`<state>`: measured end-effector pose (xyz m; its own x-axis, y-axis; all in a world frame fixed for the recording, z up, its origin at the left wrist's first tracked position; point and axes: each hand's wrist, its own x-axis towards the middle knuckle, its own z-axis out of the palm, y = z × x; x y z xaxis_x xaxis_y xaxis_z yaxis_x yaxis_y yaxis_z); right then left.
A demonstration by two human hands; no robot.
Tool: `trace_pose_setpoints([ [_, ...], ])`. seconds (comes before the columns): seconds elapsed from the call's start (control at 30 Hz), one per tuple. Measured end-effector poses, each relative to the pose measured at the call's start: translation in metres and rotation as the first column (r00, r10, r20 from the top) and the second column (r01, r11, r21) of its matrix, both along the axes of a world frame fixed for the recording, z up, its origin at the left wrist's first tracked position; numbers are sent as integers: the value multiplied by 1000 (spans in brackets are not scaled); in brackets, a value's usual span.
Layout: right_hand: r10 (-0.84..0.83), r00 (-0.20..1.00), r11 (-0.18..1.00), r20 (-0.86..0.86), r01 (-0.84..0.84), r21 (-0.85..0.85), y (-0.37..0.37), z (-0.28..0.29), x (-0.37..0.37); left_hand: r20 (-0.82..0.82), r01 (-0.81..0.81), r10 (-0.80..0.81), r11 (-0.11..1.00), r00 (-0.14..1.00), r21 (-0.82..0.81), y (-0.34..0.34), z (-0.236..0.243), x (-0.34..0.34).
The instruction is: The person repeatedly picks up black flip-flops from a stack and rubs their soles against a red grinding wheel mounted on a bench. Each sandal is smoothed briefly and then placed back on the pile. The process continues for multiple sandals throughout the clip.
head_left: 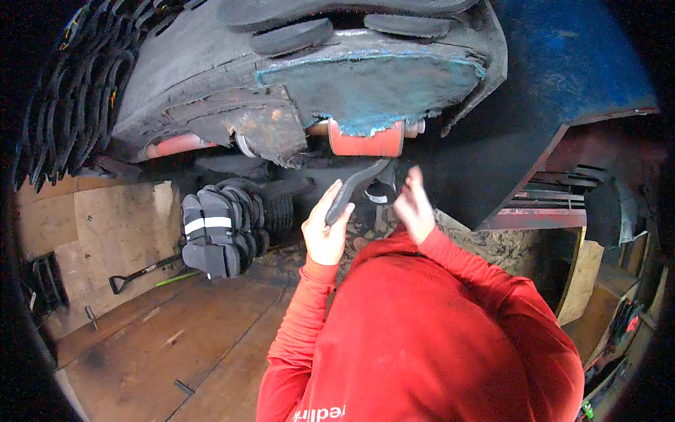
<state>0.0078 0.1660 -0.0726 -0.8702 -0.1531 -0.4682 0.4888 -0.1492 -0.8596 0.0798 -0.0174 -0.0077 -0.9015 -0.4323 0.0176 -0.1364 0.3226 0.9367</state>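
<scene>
My left hand [325, 228] is closed around the near end of a curved dark grey shoe sole [355, 184], thumb on one side and fingers on the other. The sole stands edge-on, its far end just below an orange sanding drum [367, 141] on the machine; whether they touch I cannot tell. To the right of the sole is my right hand [416, 205], slightly blurred, fingers stretched out and holding nothing. Between my hands, behind the sole, a dark curved piece with a white label [377, 197] shows, partly hidden.
Above the drum hangs a worn, dusty cloth flap [380, 88]; two soles [292, 39] lie on the ledge over it. A second orange drum [179, 145] sits farther left. Banded soles [214, 228] are bundled at left, more soles [84, 91] hang upper left. A dark blue panel [520, 141] stands right.
</scene>
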Motion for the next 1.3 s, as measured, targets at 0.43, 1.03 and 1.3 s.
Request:
trace_pose_setpoints([
  [0.43, 396, 809, 632, 435, 103, -768, -60, -53, -35, 13, 135, -149, 851, 989, -508, -8, 64, -39],
  [1.03, 387, 759, 797, 524, 11, -604, -34, 38, -36, 230, 98, -67, 987, 971, -127, 5, 112, -25],
  [1.3, 375, 845, 731, 381, -17, -682, -28, 56, -17, 267, 50, -16, 991, 963, -121, 10, 140, 47],
])
